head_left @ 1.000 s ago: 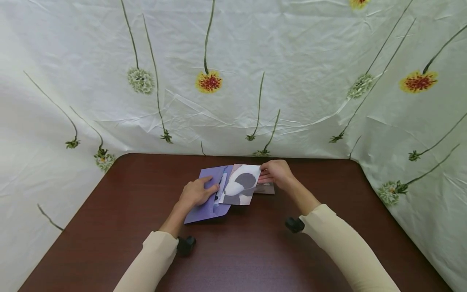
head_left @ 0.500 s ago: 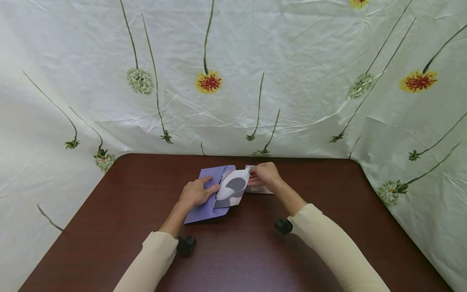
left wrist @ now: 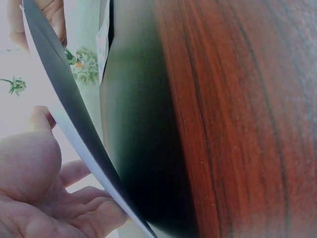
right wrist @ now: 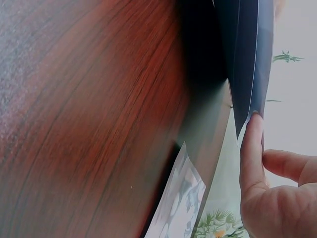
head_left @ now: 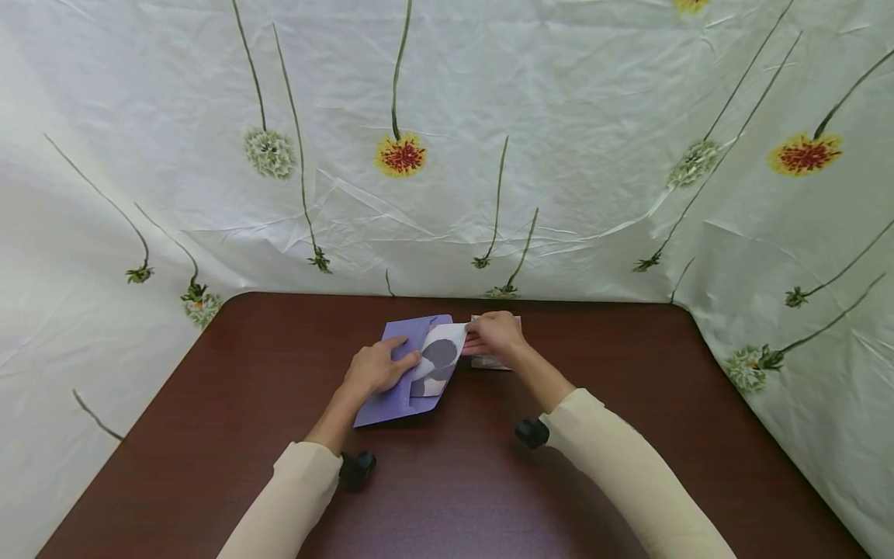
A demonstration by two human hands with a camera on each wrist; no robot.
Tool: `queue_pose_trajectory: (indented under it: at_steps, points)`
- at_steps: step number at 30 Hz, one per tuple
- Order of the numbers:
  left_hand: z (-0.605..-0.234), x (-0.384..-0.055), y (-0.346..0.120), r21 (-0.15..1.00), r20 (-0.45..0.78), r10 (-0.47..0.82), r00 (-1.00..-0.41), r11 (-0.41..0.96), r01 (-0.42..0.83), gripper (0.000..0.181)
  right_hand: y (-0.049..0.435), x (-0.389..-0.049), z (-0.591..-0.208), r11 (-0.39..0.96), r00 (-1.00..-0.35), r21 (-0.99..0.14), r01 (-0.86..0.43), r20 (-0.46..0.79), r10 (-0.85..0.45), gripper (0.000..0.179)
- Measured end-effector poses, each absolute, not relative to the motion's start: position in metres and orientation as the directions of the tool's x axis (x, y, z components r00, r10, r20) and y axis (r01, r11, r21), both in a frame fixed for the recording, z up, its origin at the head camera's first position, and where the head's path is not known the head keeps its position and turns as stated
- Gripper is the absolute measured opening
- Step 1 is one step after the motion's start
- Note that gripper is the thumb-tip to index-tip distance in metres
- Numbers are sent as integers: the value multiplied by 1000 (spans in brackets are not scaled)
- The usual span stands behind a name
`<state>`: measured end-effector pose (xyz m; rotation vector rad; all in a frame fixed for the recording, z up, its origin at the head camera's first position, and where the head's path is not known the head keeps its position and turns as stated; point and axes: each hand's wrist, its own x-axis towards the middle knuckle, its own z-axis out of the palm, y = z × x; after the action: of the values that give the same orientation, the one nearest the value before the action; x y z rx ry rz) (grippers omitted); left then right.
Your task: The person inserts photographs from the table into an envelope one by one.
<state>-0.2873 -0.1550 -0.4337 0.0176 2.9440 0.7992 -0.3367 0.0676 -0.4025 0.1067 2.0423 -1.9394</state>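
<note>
In the head view, a purple paper envelope (head_left: 401,388) lies on the dark table, its right side tilted up. My left hand (head_left: 373,368) rests on it with index finger and thumb spread. The left wrist view shows that hand above the envelope (left wrist: 84,134), fingertips against its upper face. A picture card (head_left: 440,353) with grey and white shapes lies partly inside the envelope opening, its left part hidden. My right hand (head_left: 494,335) pinches the card's upper right corner. A second card (right wrist: 181,203) lies on the table under that hand.
The dark reddish wood table (head_left: 447,481) has rounded far corners. Behind it and along both sides hangs a white cloth (head_left: 559,93) with printed flowers. A small black device (head_left: 358,470) is worn at the left wrist, another black device (head_left: 532,433) at the right.
My right hand has moved left, and the picture card has slid from over the envelope's right side into its opening. The second card shows more at the right. My left hand has stayed put.
</note>
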Motion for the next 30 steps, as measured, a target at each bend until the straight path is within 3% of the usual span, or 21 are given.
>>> queue_pose_trajectory:
  at_steps: [30]
  points:
    - [-435,-287,-153,514,-108,13,-994,856,-45,63,33,-335,-414,42,-939,-954,296,-299,-171,17]
